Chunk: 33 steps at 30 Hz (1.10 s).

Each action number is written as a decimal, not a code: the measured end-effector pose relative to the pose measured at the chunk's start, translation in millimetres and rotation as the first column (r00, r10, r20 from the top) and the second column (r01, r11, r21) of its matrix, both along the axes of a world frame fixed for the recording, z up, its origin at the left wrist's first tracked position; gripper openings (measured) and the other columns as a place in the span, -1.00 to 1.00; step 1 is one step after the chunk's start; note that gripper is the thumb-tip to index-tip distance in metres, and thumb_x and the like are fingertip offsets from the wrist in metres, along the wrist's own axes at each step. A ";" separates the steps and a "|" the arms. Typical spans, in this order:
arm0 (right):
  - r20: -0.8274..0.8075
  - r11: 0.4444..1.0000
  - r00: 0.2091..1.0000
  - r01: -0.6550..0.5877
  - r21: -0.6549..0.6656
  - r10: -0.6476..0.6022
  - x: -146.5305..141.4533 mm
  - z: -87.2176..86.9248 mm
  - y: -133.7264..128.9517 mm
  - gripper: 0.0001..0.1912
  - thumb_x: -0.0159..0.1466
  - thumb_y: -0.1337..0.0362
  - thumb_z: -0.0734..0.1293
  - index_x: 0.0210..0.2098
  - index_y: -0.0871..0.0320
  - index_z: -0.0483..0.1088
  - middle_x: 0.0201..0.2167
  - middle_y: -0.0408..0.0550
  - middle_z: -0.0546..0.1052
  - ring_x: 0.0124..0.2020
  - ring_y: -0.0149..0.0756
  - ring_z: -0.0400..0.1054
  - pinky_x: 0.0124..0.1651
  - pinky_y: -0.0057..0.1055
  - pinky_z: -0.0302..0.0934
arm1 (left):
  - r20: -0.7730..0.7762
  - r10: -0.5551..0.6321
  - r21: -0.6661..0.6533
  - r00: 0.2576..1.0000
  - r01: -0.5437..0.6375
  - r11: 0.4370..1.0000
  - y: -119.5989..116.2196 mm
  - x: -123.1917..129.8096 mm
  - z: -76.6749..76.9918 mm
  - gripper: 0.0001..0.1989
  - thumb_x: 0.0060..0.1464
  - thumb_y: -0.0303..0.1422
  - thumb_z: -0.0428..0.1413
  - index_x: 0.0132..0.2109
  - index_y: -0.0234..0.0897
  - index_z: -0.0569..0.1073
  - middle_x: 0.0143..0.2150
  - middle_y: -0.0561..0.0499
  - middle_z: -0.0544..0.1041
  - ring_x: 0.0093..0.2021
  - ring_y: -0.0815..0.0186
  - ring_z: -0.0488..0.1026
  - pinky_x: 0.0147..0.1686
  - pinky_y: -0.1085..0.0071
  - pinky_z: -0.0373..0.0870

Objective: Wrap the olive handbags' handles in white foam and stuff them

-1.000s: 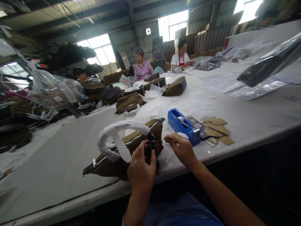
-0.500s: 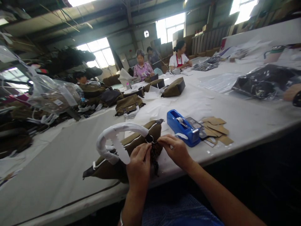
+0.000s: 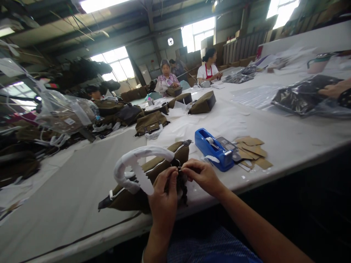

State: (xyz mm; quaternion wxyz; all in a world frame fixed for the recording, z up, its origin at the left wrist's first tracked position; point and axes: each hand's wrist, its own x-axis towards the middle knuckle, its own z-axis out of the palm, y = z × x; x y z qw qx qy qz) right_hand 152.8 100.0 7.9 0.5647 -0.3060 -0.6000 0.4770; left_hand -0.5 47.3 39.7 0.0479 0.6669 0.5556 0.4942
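An olive bag (image 3: 123, 199) with a silver zipper lies at the table's front edge. Its handle (image 3: 119, 168) is wrapped in white and arches above it. My left hand (image 3: 164, 197) pinches a dark strap or cord piece (image 3: 181, 184) beside the metal ring at the handle's end. From the right, my right hand (image 3: 204, 177) pinches at the same spot, fingertips almost touching those of the left. What exactly lies between the fingertips is too small to make out. Dark ends of the piece dangle below the fingers.
A blue tape dispenser (image 3: 214, 149) stands right of the bag, beside brown cards (image 3: 253, 151). Olive bags (image 3: 150, 122) lie farther back. At the right, another person's hand (image 3: 336, 89) rests on a plastic-wrapped dark item (image 3: 298, 96). Several people are at the back.
Both my hands stay at the ring, with the right fingertips slightly nearer the left. The other person's hand at the right has moved left onto the wrapped item.
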 end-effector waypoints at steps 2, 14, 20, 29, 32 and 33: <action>0.005 0.999 1.000 0.009 -0.033 -0.008 -0.3 -1.8 1.4 -0.73 0.28 0.05 0.44 -0.29 0.15 0.55 -0.39 -0.13 0.50 -0.54 -0.46 0.33 -0.48 -0.51 0.31 | -0.062 0.094 -0.028 0.994 -0.095 0.995 -0.8 0.8 -5.8 -0.78 0.33 -0.31 0.08 0.05 -0.21 0.51 -0.07 -0.06 0.64 -0.12 0.21 0.60 -0.11 0.30 0.55; 0.219 0.982 0.968 0.085 0.172 -0.122 5.4 -0.9 3.3 -0.85 0.35 0.19 0.38 -0.22 0.13 0.55 -0.30 -0.07 0.51 -0.33 -0.35 0.42 -0.30 -0.45 0.32 | -0.209 0.258 -0.205 0.943 -0.300 0.932 7.4 20.2 -5.7 -0.60 0.17 -0.36 0.21 0.15 -0.18 0.37 -0.17 0.00 0.61 -0.17 0.16 0.56 -0.21 0.28 0.44; 0.342 0.939 0.905 0.145 0.312 -0.253 5.6 6.6 -0.4 -0.92 0.35 0.31 0.36 -0.24 0.11 0.53 -0.30 -0.07 0.55 -0.28 -0.31 0.45 -0.25 -0.42 0.35 | -0.057 0.170 -0.357 0.984 -0.179 0.917 4.8 5.3 1.4 -0.71 0.15 -0.31 0.21 0.03 -0.12 0.45 -0.18 0.06 0.63 -0.24 0.24 0.58 -0.27 0.34 0.44; 0.411 0.932 0.872 0.123 0.341 -0.266 3.6 12.3 -2.3 -0.91 0.33 0.37 0.37 -0.24 0.09 0.54 -0.30 -0.08 0.55 -0.28 -0.31 0.47 -0.18 -0.41 0.36 | -0.052 0.152 -0.322 0.987 -0.160 0.933 4.2 5.4 -3.9 -0.75 0.16 -0.26 0.20 -0.01 -0.13 0.50 -0.22 0.07 0.62 -0.37 0.30 0.53 -0.34 0.36 0.45; 0.398 0.929 0.868 0.164 0.332 -0.296 -0.8 12.1 -4.7 -0.90 0.33 0.38 0.38 -0.23 0.10 0.56 -0.28 -0.07 0.57 -0.25 -0.29 0.49 -0.13 -0.38 0.36 | -0.044 0.101 -0.244 0.994 -0.109 0.964 2.4 4.9 -10.7 -0.81 0.16 -0.29 0.21 -0.07 -0.17 0.53 -0.20 0.03 0.64 -0.28 0.25 0.58 -0.27 0.35 0.50; 0.385 0.927 0.869 0.189 0.324 -0.311 -2.7 11.1 -6.0 -0.89 0.34 0.38 0.37 -0.22 0.10 0.56 -0.28 -0.07 0.58 -0.24 -0.28 0.49 -0.12 -0.36 0.35 | -0.034 0.080 -0.212 0.996 -0.086 0.973 1.5 4.5 -13.6 -0.83 0.17 -0.31 0.20 -0.08 -0.18 0.54 -0.18 0.02 0.65 -0.25 0.24 0.59 -0.23 0.34 0.52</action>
